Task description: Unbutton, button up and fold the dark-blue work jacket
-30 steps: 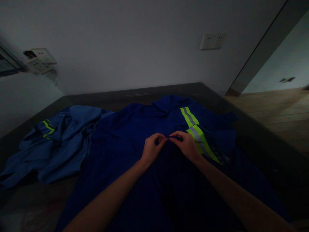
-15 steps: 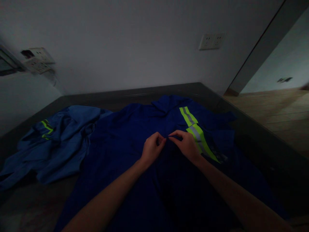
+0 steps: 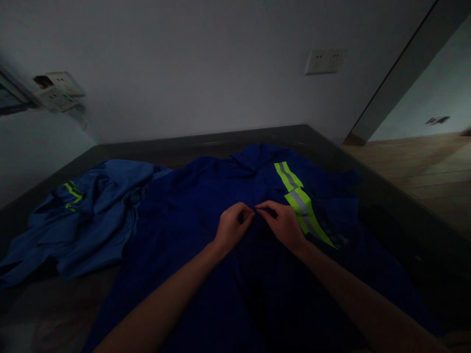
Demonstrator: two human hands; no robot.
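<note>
Since half a second ago the right hand [image 3: 286,223] has drawn its fingertips a little in toward the left hand [image 3: 231,223], while the clothes lie as they did. Both hands are narrowed to a thumb-and-forefinger pinch on the front of the dark blue garment [image 3: 191,196], tips almost meeting; whether a small fastener sits between them is too dark to tell. That garment is spread over the middle of the counter [image 3: 206,147], collar toward the far edge, lower part running out of view. Two lime-and-silver strips [image 3: 303,208] cross it just beside the right hand. A lighter blue garment [image 3: 99,230] lies crumpled on the left, touching its side. A bare strip of counter separates the collar from the far edge, which runs along the wall [image 3: 191,73]; more bare surface shows at lower left. The right edge slants beside wooden floor [image 3: 423,171]; the shadow inside it is unreadable.
</note>
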